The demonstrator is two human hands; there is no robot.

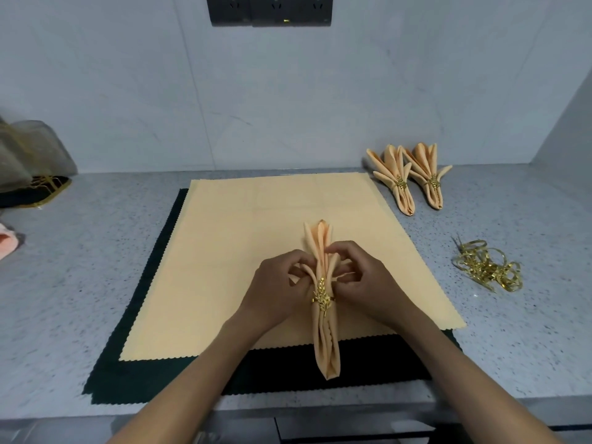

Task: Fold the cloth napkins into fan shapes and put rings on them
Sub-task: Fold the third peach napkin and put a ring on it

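Note:
A pleated peach napkin (326,344) lies lengthwise on a flat peach napkin (243,248), with a gold leaf ring (322,298) around its middle. My left hand (277,290) pinches the pleats on the left side just above the ring. My right hand (360,280) pinches the pleats on the right side. The upper folds stand up between my fingers. Two folded fan napkins with gold rings (411,179) lie at the back right. A heap of loose gold rings (488,267) sits on the counter to the right.
Dark green napkins (134,357) lie under the flat peach one on the speckled grey counter (80,283). A gauze bag on a dark, gold-edged thing (28,165) stands at far left, beside a pink cloth (8,243). The wall has a black socket panel (269,9).

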